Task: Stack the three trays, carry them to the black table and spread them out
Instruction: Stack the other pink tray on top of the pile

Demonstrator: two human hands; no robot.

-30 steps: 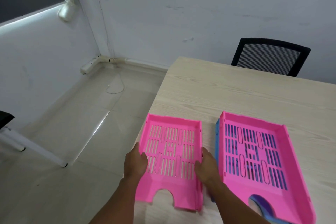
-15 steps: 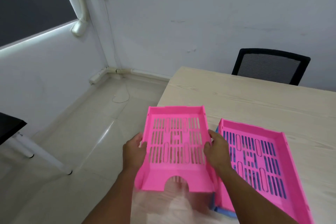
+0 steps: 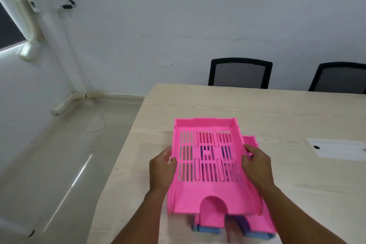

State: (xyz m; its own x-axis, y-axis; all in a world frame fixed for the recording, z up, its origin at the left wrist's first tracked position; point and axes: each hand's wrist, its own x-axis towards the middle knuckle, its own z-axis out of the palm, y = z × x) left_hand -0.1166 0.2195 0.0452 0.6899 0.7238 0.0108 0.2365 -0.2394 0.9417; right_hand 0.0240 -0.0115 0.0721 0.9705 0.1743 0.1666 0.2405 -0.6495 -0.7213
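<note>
I hold a pink slotted tray point(image 3: 208, 190) over the light wooden table point(image 3: 217, 105). My left hand point(image 3: 161, 166) grips its left wall and my right hand point(image 3: 256, 164) grips its right wall. The tray hangs above a second pink tray point(image 3: 255, 224), which sits in a blue tray point(image 3: 208, 231). Only the right edge and front of the lower two show; the held tray covers most of them. The black table is not in view.
Two black mesh chairs point(image 3: 239, 72) point(image 3: 340, 77) stand behind the table's far edge. A white panel point(image 3: 336, 147) lies flat on the table at the right. Pale tiled floor point(image 3: 59, 164) runs along the table's left side to the wall.
The pink tray has been lifted off the table's left part and moved right, now over the other pink tray and the blue one. My view has swung right.
</note>
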